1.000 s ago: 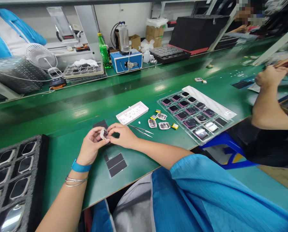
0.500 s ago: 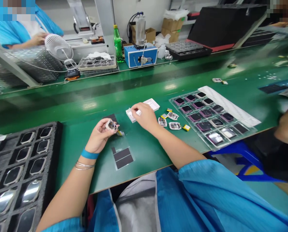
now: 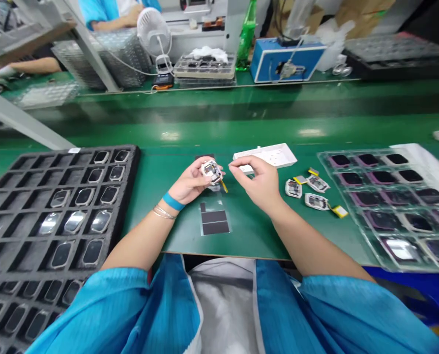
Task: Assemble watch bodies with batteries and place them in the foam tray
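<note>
The left hand [image 3: 190, 183] is gripping the open watch case [image 3: 211, 171] by its rim, above the table [image 3: 254, 233]. The right hand [image 3: 259, 184] is hovering just beside, fingertips nearly meeting; whether they are pinching something tiny, I cannot tell. The case is looking light and stiff, its bare inside is seeming fragile, so the rim is offering the safest hold.

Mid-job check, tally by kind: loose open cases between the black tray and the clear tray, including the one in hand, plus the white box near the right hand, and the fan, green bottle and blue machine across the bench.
Open cases: 4 (1 in the left hand, 3 lying loose)
White box: 1
Fan: 1
Green bottle: 1
Blue machine: 1
Total: 8
</note>
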{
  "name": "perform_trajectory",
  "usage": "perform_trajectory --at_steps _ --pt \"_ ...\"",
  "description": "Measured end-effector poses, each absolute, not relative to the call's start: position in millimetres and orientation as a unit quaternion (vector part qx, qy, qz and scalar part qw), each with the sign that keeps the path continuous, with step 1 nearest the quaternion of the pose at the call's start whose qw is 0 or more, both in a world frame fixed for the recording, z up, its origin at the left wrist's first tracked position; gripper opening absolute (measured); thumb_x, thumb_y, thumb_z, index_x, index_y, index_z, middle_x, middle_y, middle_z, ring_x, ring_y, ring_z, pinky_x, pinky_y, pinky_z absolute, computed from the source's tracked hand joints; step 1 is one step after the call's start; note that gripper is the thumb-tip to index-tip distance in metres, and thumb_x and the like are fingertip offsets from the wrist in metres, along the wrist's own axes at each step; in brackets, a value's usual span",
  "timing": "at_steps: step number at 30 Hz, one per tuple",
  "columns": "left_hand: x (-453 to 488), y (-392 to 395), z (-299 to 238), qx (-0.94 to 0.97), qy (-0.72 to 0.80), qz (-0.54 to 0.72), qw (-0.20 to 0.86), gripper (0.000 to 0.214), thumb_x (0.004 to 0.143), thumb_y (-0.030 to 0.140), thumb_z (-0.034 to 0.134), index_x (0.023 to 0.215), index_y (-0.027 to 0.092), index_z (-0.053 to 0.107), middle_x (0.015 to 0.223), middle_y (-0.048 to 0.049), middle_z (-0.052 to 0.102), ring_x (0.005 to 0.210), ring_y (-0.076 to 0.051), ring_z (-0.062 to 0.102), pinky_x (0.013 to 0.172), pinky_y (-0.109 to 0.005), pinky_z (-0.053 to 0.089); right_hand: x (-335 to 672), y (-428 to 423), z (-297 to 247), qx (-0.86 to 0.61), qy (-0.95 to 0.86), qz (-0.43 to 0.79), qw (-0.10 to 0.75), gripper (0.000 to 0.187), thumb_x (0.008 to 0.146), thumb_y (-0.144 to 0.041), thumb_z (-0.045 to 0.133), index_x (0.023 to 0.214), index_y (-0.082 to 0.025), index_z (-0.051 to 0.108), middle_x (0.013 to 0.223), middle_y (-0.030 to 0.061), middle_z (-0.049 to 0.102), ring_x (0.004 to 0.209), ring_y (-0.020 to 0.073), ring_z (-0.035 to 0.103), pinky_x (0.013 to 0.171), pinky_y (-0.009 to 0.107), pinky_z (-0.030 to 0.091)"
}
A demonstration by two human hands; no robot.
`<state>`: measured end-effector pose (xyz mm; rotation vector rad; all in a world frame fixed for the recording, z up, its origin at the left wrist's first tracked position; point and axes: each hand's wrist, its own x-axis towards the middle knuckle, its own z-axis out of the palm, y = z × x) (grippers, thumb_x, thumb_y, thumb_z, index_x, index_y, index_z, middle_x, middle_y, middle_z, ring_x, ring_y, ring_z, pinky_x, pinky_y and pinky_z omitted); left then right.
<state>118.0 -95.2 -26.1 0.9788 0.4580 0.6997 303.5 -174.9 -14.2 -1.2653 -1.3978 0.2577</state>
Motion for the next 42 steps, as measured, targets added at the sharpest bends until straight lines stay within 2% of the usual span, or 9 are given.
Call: perform_trajectory --at_steps 7,18,21,24,27,30,35,42 --pt "118.2 -95.4 -25.9 0.47 0.184 0.304 0.808 0.066 0.05 0.031 0.101 0.104 0.021 0.063 0.098 -0.0013 0.072 0.085 -0.015 0.07 0.08 -0.027 0.056 284.2 -184.1 -19.1 -0.518 -0.626 0.099 0.574 0.007 0.087 -0.019 0.066 0.081 -0.022 0.068 0.083 0.0001 0.075 0.078 0.0165 0.07 0.076 0.031 0.056" --pt "119.9 -94.7 -29.9 0.501 0.184 0.312 0.786 0.065 0.051 0.031 0.101 0.104 0.02 0.066 0.096 -0.0014 0.07 0.084 -0.015 0.069 0.085 -0.029 0.055 284.5 -184.8 -20.4 -0.537 -0.641 0.051 0.546 0.011 0.087 -0.02 0.065 0.077 -0.024 0.066 0.079 0.0003 0.074 0.077 0.0187 0.069 0.078 0.035 0.055" --pt "120.2 -94.3 -30.2 0.496 0.187 0.312 0.788 0.064 0.05 0.03 0.101 0.103 0.019 0.066 0.095 -0.0014 0.071 0.082 -0.014 0.069 0.08 -0.027 0.055 285.2 -184.1 -21.4 -0.54 -0.648 0.035 0.536 0.012 0.086 -0.02 0.065 0.074 -0.025 0.065 0.077 0.0005 0.072 0.076 0.0194 0.068 0.078 0.037 0.054" --pt "119.9 -94.3 -29.5 0.489 0.187 0.307 0.795 0.064 0.051 0.029 0.101 0.103 0.019 0.065 0.093 -0.0005 0.071 0.08 -0.013 0.069 0.076 -0.025 0.055 287.2 -181.9 -23.3 -0.541 -0.633 0.08 0.548 0.01 0.085 -0.02 0.066 0.076 -0.024 0.066 0.078 0.0004 0.072 0.075 0.0185 0.068 0.076 0.035 0.054" --pt "118.9 -95.1 -27.7 0.469 0.179 0.302 0.811 0.065 0.053 0.03 0.1 0.106 0.02 0.065 0.095 -0.0007 0.071 0.083 -0.015 0.071 0.08 -0.028 0.057 290.3 -177.5 -26.5 -0.521 -0.583 0.195 0.592 0.007 0.086 -0.028 0.07 0.082 -0.023 0.068 0.081 0.0008 0.073 0.076 0.0176 0.069 0.075 0.033 0.057" --pt "117.6 -95.6 -26.3 0.455 0.174 0.302 0.819 0.066 0.054 0.032 0.099 0.108 0.021 0.062 0.099 -0.002 0.073 0.091 -0.02 0.073 0.089 -0.036 0.059 292.5 -173.4 -29.3 -0.496 -0.539 0.283 0.619 0.018 0.086 -0.039 0.074 0.085 -0.022 0.067 0.081 0.0007 0.072 0.076 0.0175 0.07 0.075 0.034 0.059" --pt "115.1 -93.5 -27.1 0.448 0.177 0.304 0.822 0.069 0.056 0.033 0.098 0.114 0.022 0.061 0.107 -0.0038 0.074 0.103 -0.026 0.074 0.101 -0.046 0.056 290.9 -173.3 -30.4 -0.496 -0.529 0.295 0.622 0.025 0.084 -0.045 0.078 0.085 -0.022 0.067 0.082 0.0009 0.071 0.078 0.0176 0.07 0.075 0.033 0.059" --pt "115.1 -92.5 -26.4 0.435 0.172 0.302 0.831 0.07 0.053 0.034 0.1 0.111 0.023 0.062 0.104 -0.0022 0.075 0.094 -0.021 0.074 0.097 -0.041 0.059 286.8 -177.5 -28.5 -0.496 -0.536 0.292 0.618 0.025 0.084 -0.045 0.079 0.084 -0.023 0.068 0.083 0.0009 0.072 0.079 0.017 0.07 0.078 0.034 0.06"
